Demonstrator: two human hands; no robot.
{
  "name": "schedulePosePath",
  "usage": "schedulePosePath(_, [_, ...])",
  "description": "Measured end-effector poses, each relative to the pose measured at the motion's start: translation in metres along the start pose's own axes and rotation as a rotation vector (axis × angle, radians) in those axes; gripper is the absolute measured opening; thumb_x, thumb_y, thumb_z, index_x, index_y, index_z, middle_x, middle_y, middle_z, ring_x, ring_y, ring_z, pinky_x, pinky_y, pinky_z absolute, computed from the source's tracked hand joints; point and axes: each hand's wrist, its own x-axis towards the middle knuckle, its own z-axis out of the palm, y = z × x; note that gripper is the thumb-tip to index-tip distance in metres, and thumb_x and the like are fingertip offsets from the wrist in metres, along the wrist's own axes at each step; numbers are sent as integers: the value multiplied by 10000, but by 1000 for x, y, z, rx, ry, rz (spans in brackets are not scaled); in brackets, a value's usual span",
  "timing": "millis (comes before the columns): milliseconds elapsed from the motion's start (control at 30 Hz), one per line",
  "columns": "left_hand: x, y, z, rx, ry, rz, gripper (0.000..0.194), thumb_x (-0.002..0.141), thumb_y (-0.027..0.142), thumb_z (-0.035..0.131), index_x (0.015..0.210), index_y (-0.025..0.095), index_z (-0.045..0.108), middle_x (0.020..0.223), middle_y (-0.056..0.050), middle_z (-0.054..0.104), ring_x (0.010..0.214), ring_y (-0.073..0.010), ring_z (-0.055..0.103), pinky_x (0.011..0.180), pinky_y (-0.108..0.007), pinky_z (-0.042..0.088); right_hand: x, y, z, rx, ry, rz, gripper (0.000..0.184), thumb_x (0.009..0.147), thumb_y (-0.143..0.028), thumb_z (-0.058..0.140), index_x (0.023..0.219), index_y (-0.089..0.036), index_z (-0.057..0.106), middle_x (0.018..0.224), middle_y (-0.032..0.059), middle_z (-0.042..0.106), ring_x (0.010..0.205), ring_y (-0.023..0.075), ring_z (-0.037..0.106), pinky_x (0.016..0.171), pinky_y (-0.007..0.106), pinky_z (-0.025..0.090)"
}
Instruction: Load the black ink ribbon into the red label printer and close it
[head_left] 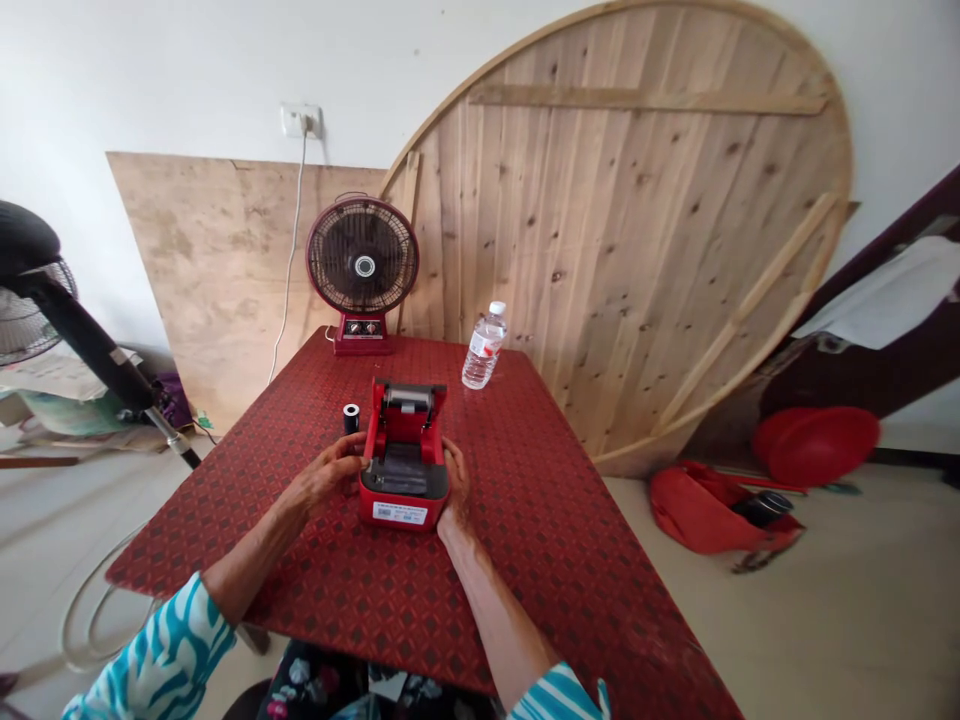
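A red and black label printer (405,495) stands on the table with its lid (407,402) tilted up, its dark inside showing. It has a white sticker on the side facing me. My left hand (335,472) grips the printer's left side, fingers bent against its edge. Along the opposite side, my right hand (457,487) is closed around the casing, some of its fingers hidden behind it. Just beyond my left fingers is a small black roll (351,418) with a white core, standing upright and apart from the printer.
The table's red patterned cover (540,560) lies under everything. A water bottle (484,346) and a dark red fan (363,270) stand toward the back. A large round wooden board (600,240) leans on the wall. Right of the table, a red bag (705,510) lies on the floor.
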Motion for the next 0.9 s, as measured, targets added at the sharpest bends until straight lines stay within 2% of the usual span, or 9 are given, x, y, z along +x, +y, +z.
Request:
schedulePosePath(267, [2,-4,1,28,23,38,575,621,245,724,1181,208,601,1117,-65,684,862,-190,667,676,-263,501,3,3,-5,-8,-21,18,533,708,-593,654,1086,-216,660,1010,35,708,869,210,639,737,308,474])
schedulePosePath(433, [4,7,-1,198,-55,156,581,648,294,715,1204,172,598,1079,-81,711,911,-220,679,760,-289,519,1,0,-5,7,-59,9,560,697,-594,661,1091,-197,638,982,49,709,835,214,641,713,312,477])
schedulePosePath(533, [11,24,3,490,-53,320,462,762,333,633,1195,172,620,1039,-64,724,910,-213,680,787,-294,523,1,1,-4,29,-69,19,560,703,-594,653,1100,-199,629,987,51,706,847,219,641,719,318,480])
schedulePosePath(633, [25,44,18,964,-80,478,314,875,240,481,1107,177,683,1078,-57,721,993,-191,665,878,-270,497,3,4,-5,26,-64,16,554,709,-590,647,1106,-203,631,1039,56,697,911,231,638,768,332,482])
schedulePosePath(700, [37,54,32,1303,-139,475,351,900,156,408,1100,186,695,1116,-49,720,1043,-174,657,907,-240,481,5,6,-6,8,-56,-1,535,721,-578,640,1104,-205,641,1072,57,690,968,238,629,816,342,477])
schedulePosePath(767, [49,61,44,1528,-182,425,381,899,111,395,1117,200,695,1121,-43,725,1047,-172,663,884,-225,486,6,7,-8,-7,-59,-20,505,737,-559,630,1101,-210,651,1093,54,688,1014,242,619,849,345,472])
schedulePosePath(900, [65,63,57,1710,-241,359,321,843,96,500,1022,217,738,967,-57,762,923,-209,704,775,-238,506,7,8,-8,-11,-70,-27,475,744,-536,623,1095,-217,658,1081,48,693,1003,239,624,830,338,483])
